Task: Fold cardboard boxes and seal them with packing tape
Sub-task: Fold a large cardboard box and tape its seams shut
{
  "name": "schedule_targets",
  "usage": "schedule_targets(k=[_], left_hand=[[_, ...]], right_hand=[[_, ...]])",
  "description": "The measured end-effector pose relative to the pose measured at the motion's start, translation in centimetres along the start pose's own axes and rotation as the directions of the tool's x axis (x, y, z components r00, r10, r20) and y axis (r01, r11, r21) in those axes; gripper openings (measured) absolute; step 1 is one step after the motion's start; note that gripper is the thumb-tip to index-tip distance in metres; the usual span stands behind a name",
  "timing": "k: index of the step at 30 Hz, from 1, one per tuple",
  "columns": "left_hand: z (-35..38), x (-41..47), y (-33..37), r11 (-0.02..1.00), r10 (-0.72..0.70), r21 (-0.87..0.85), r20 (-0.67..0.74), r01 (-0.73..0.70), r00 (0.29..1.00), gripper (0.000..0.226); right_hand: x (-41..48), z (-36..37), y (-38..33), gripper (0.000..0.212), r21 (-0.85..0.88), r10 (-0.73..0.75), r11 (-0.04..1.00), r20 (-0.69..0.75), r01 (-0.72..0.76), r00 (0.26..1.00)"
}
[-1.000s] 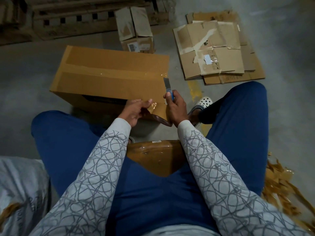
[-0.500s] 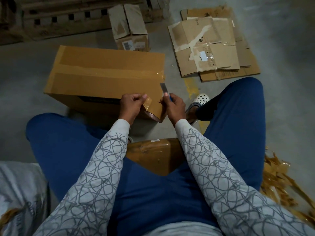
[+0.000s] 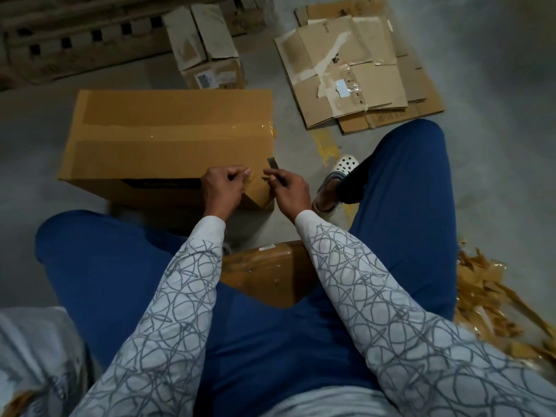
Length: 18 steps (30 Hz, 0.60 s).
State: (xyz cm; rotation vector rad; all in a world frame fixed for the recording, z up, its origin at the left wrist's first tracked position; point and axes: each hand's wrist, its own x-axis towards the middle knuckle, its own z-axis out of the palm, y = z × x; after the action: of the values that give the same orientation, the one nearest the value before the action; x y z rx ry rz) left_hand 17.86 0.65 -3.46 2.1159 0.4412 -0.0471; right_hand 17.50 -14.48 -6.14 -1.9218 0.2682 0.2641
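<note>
A closed brown cardboard box (image 3: 168, 136) lies on the floor in front of me, with a glossy strip of packing tape (image 3: 180, 132) along its top seam. At its near right corner my left hand (image 3: 222, 188) pinches a loose end of brown tape (image 3: 252, 180) against the box. My right hand (image 3: 290, 188) grips a box cutter (image 3: 273, 164), blade pointing up beside the corner, and its fingertips touch the same tape end. A tape-wrapped cardboard seat (image 3: 264, 272) shows between my knees.
Flattened cartons (image 3: 355, 70) are stacked on the floor at the back right. A small open box (image 3: 210, 55) stands behind the big one, with a wooden pallet (image 3: 75, 40) at the back left. Torn tape scraps (image 3: 493, 308) lie at the right; a grey sack (image 3: 36, 356) at the left.
Both hands have risen slightly along the box's near right corner and come closer together. The loose tape now lies flatter on the corner. The cutter stays in my right hand.
</note>
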Motion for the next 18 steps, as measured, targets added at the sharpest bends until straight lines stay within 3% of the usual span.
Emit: schedule_targets(k=[5,13,18], left_hand=[[-0.1,2.1,2.5,0.999,0.045,0.030,0.008,-0.045,0.999,0.022],[0.2,11.1,9.8,0.962,0.229,0.080,0.285,-0.261,0.931,0.021],[3.4,17.2,9.5,0.966,0.199,0.095,0.320,-0.240,0.926,0.013]], right_hand=[[0.1,-0.2,-1.1,0.038,0.038,0.019,0.999,0.019,-0.020,1.000],[3.7,-1.8,-1.8,0.029,0.221,-0.029,0.974,-0.075,0.045,0.997],[7.6,-2.7,-2.2,0.029,0.281,0.000,0.959,-0.101,0.029,0.995]])
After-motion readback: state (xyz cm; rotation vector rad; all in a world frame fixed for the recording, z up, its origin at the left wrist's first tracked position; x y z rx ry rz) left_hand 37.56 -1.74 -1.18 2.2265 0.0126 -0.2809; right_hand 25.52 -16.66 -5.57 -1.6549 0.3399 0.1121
